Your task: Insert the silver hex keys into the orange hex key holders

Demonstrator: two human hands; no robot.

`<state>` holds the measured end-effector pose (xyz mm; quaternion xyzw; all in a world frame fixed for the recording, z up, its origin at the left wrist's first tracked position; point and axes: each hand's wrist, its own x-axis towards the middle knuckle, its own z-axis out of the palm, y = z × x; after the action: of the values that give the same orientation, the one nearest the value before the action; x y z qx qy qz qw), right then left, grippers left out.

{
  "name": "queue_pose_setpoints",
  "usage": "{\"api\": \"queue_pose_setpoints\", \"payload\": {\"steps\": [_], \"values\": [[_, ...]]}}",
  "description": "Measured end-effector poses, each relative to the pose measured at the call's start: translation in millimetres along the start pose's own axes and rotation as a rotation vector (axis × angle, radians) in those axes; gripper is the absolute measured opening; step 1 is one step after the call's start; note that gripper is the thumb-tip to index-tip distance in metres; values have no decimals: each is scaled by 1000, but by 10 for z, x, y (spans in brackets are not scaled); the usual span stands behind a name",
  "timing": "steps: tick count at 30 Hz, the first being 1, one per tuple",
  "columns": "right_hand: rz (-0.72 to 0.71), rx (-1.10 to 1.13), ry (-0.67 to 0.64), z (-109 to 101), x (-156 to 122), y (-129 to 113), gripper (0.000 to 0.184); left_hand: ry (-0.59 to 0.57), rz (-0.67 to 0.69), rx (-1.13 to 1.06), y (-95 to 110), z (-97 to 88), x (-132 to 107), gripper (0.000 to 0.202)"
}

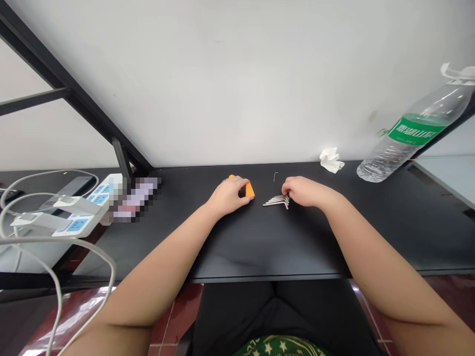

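An orange plastic holder [250, 189] is on the black desk, partly covered by my left hand [233, 195]. The thumb and fingers of that hand curl around the holder, and a few thin metal ends poke out past its far left side. To the right, several silver L-shaped hex keys [277, 200] lie side by side in a row. My right hand [299, 191] is closed at the far end of this row, its fingertips pinching at the bent ends, which they partly hide. One small hex key [275, 176] lies apart, between and beyond my hands.
A large clear bottle [404, 133] with a green label stands at the right, near a crumpled white tissue [331, 160]. On the left are a white power strip [89, 205] with plugged-in chargers, looping white cables [107, 262] and a black metal frame [89, 106]. A pale wall [230, 89] rises behind the desk.
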<state>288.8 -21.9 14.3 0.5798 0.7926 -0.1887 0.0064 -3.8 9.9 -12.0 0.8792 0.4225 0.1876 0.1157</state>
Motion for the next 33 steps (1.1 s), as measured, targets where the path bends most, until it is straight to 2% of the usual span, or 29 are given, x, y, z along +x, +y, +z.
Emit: {"api": "queue_pose_setpoints", "payload": {"steps": [2, 6, 8, 13, 19, 26, 33], "values": [[-13, 5, 25, 9, 18, 27, 32, -1, 6, 0, -7, 9, 3, 42], [-63, 29, 268, 98, 169, 101, 39, 4, 21, 6, -4, 16, 10, 43], [-93, 3, 324, 166, 285, 145, 47, 9, 24, 10, 5, 15, 12, 43], [-33, -116, 228, 237, 456, 239, 58, 8, 13, 14, 13, 3, 8, 42], [57, -123, 192, 130, 246, 297, 49, 11, -6, -9, -4, -6, -1, 43], [81, -20, -16, -33, 2, 30, 45, -24, -16, -3, 21, -24, -6, 41], [30, 8, -58, -58, -63, -48, 28, -14, -3, -14, 5, -6, 0, 41]]}}
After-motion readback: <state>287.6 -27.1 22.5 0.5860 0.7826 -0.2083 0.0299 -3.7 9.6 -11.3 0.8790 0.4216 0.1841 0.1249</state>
